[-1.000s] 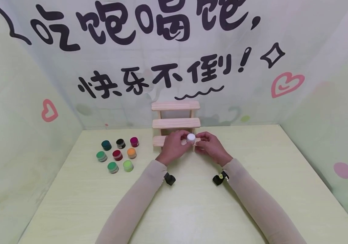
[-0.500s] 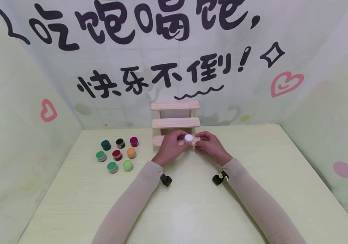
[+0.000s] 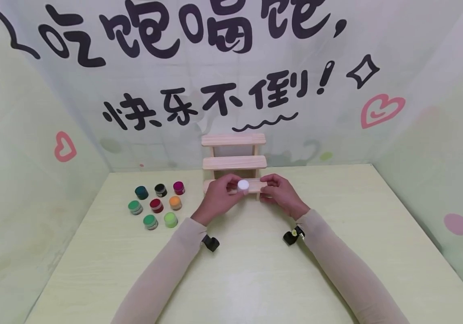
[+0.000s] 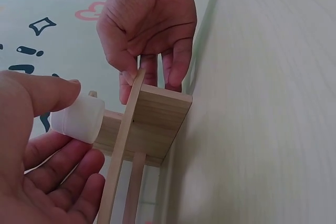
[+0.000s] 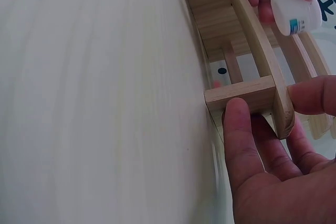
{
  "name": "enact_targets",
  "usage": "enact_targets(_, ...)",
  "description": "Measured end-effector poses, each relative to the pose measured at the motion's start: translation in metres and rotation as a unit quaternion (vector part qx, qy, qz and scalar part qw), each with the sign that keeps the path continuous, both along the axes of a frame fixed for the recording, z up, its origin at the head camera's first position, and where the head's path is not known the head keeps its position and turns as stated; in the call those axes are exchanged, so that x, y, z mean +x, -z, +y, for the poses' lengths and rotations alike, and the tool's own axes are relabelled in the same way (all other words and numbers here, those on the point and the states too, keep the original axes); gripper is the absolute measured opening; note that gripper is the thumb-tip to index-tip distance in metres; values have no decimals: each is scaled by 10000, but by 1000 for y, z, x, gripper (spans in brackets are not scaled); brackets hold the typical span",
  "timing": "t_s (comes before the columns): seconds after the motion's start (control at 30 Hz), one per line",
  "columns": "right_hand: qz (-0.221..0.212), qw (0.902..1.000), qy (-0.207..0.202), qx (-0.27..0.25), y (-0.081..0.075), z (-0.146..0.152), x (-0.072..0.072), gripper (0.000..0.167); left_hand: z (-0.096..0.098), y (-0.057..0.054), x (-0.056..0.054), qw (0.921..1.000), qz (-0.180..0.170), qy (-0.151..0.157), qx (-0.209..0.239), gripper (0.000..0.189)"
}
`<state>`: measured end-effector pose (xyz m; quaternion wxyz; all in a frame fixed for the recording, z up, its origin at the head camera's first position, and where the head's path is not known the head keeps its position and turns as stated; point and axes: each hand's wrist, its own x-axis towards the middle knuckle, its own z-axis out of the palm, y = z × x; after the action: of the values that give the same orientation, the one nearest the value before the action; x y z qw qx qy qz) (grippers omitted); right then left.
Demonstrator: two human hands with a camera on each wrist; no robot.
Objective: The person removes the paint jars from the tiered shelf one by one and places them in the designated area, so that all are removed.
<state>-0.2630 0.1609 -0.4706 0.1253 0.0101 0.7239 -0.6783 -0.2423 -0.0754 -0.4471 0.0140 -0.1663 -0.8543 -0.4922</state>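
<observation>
My left hand (image 3: 220, 197) pinches a small white paint jar (image 3: 243, 185) between thumb and fingers, over the lowest step of a three-step wooden stand (image 3: 234, 162). In the right wrist view the jar (image 5: 298, 11) hangs beside the step board, apart from it, with a small blue-and-white label showing. My right hand (image 3: 282, 194) grips the right end of that lowest step. Seen from the right wrist, the thumb rests against the step's board and a finger presses the stand's leg (image 5: 241, 92).
Several small paint jars with coloured lids, among them a red jar (image 3: 156, 205) and an orange jar (image 3: 175, 203), stand at the left of the pale table (image 3: 239, 279). A printed cloth backdrop (image 3: 174, 148) rises behind the stand.
My left hand has moved left along the lowest step, carrying the white paint jar from near the step's right end toward its middle. The right hand has kept its place on the stand.
</observation>
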Motion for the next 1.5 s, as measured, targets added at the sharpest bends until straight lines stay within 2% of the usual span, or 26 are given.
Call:
enact_targets(0.3,11,10000,-5,-35,-1,-1,-1,40,-22,4,10,9998,-48,72,177,34)
enact_targets(0.53,0,10000,-27,-63,-1,-1,-1,39,-40,3,19,9994,-306,-13,166,32)
enact_targets(0.8,-13,10000,-48,-50,-1,-1,1,40,-65,-1,32,9978,-621,-149,180,39)
enact_targets(1.2,28,10000,-53,-71,1,2,1,40,-106,9,49,9976,-591,-360,-13,42)
enact_targets(1.5,18,9999,-106,-25,-1,1,1,39,-135,6,62,9977,-213,-599,-245,44)
